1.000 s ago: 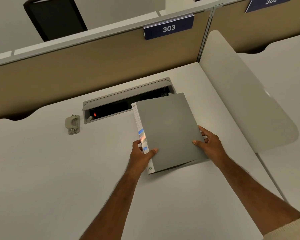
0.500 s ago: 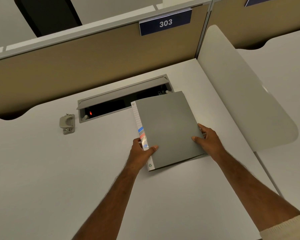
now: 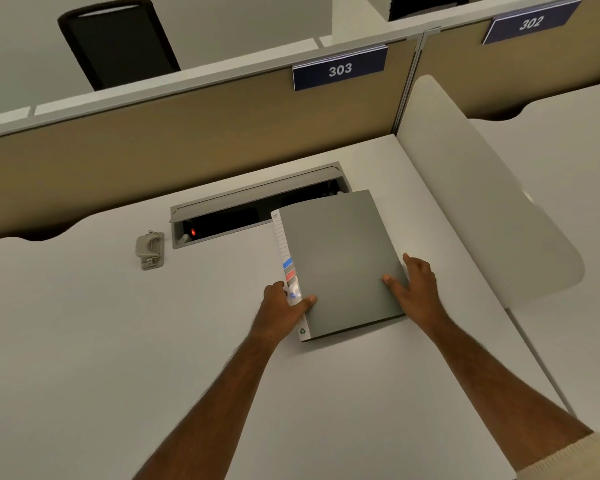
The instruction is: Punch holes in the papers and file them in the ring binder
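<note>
Now that my left hand (image 3: pixel 284 306) still grips the ring binder (image 3: pixel 340 261) spine, my right hand (image 3: pixel 414 289) has loosened, fingers spread flat on its cover near the desk's (image 3: pixel 84 341) far edge; opening comes next.

We see 2 bare forearms and hands — the left hand (image 3: pixel 284 306) and right hand (image 3: pixel 417 289) — with a cream ribbed knit cuff (image 3: pixel 575 457) on the right arm only.

Desk numbers and binder marks

A blue sign (image 3: pixel 340 70) on the partition reads "303"; a second sign (image 3: pixel 530 23) to its right reads "302". The binder spine (image 3: pixel 289 271) carries a recycling symbol near its bottom end; its other print is too small to read.
</note>
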